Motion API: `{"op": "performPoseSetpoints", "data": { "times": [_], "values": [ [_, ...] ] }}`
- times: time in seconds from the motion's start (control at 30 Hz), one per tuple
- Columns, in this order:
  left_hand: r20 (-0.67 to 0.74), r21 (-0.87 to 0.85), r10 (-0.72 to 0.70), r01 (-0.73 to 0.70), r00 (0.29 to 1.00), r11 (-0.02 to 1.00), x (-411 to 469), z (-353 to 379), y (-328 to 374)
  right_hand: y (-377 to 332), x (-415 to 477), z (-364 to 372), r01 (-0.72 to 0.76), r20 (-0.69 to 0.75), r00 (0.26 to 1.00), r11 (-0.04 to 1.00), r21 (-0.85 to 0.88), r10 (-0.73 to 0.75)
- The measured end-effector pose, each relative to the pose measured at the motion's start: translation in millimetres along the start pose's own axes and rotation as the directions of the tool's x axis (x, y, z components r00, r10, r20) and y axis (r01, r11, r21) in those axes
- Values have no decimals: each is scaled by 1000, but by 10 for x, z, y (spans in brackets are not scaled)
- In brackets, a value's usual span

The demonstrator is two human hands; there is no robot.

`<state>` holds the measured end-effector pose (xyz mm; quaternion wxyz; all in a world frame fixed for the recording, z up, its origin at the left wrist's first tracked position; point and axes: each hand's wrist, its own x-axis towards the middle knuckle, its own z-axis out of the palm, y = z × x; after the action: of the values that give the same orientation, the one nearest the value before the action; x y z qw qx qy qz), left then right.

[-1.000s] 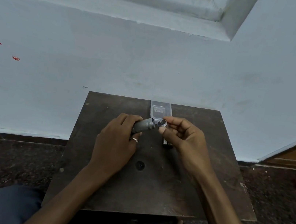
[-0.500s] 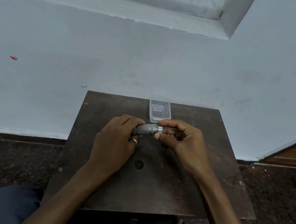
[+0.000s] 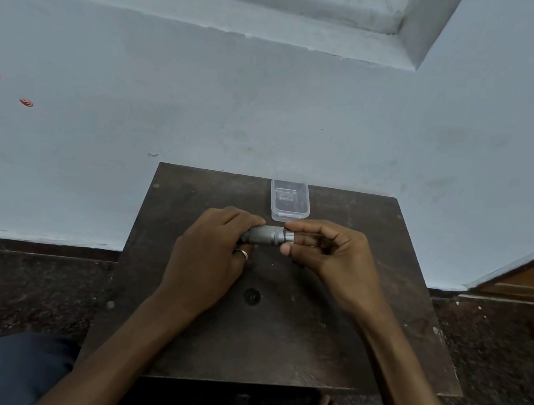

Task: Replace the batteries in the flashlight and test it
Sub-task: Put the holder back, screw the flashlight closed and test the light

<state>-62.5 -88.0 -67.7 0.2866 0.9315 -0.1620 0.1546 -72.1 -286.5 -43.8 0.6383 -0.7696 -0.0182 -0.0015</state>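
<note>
Head view: grey flashlight (image 3: 266,235) held level above the dark wooden surface (image 3: 324,342), between both hands. Left hand (image 3: 212,256), ring on one finger, clenched round the body's left end; right hand (image 3: 336,261) with thumb and fingers (image 3: 286,249) pinched on the silver collar at the right end. Clear plastic container (image 3: 289,202) just beyond the hands, near the surface's far edge, against the pale blue wall (image 3: 273,106). Small dark round spot (image 3: 251,295) on the surface below the hands.
</note>
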Motion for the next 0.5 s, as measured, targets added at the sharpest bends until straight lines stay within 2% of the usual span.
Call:
{"op": "performPoseSetpoints", "data": {
  "times": [0.37, 0.5],
  "values": [
    [-6, 8, 29, -29, 1000, 1000, -8, -16, 16, 6, -16, 55, -13, -69, 998, 999, -41, 10],
    [-17, 8, 7, -7, 1000, 1000, -7, -28, 14, 6, -12, 18, -41, 6, 999, 999, 12, 41]
  ]
}}
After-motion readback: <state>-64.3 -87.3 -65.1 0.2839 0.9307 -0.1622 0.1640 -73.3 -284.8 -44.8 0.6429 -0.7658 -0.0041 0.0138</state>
